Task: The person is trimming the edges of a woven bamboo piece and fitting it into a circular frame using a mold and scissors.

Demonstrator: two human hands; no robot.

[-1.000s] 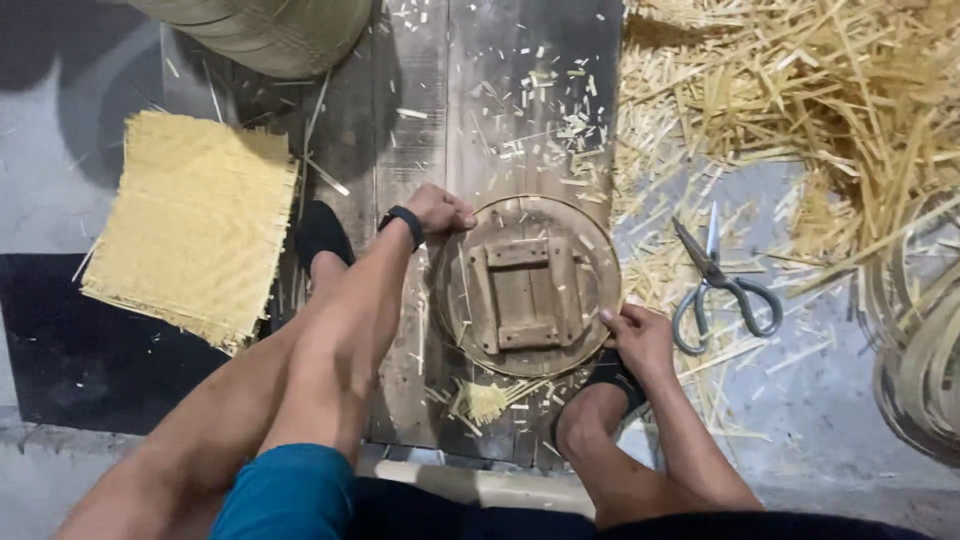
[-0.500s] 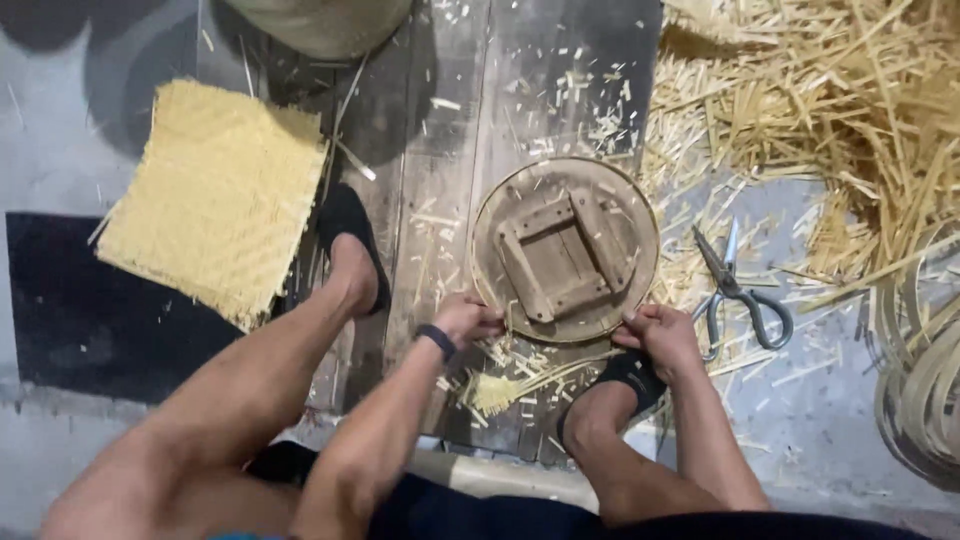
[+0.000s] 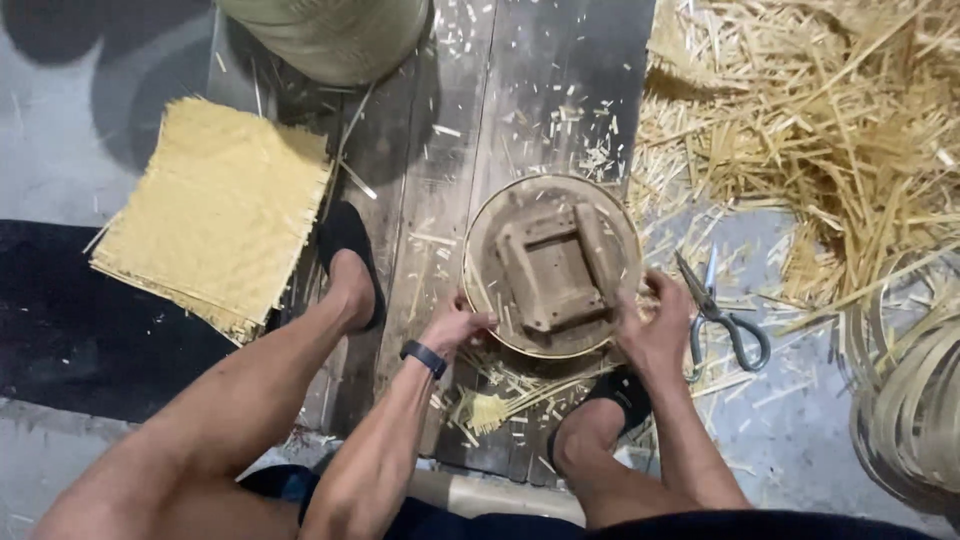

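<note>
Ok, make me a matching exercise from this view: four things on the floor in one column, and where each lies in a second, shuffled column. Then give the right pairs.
Things:
1. round wooden form
2. scissors
3. woven square mats
4. loose straw pile

Places:
A. upper right, heaped on the floor
B. between the left hand and the right hand, on the dark planks
C. just right of the right hand, on the grey floor
D. far left, stacked beside the left foot

Pairs: 1-B, 2-C, 3-D, 4-A
</note>
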